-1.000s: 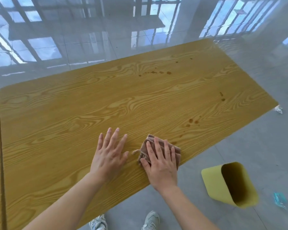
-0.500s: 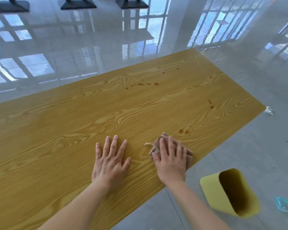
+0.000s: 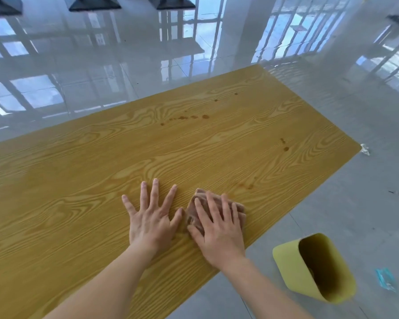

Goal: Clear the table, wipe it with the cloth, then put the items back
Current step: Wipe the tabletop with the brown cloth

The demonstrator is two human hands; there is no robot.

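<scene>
Wiping is judged to be the step in hand: nothing is seen on the table [image 3: 78, 180] but the cloth [image 3: 241, 214] and some brown stains, so clearing appears done and putting items back is not yet begun. The cloth, folded into a small pad, is pressed flat under the right hand [image 3: 219, 231], whose fingers are spread straight over it rather than curled round it; nothing is gripped. The left hand [image 3: 152, 219] is laid flat on bare wood just beside the right thumb, fingers splayed, holding nothing. The cloth thus lies beneath the right fingers, its edges showing just past the fingertips and the little-finger side. The nearest stain [image 3: 245, 185] lies just ahead of the right fingertips and slightly outward; two spots [image 3: 285, 145] are seen farther ahead on the same side, and a row of spots [image 3: 187, 117] well ahead of both hands. The next move is judged to call for the cloth to be pushed forward under steady pressure across the nearest stain. A bin [image 3: 309, 268] is seen on the floor, outward of the right wrist.
</scene>
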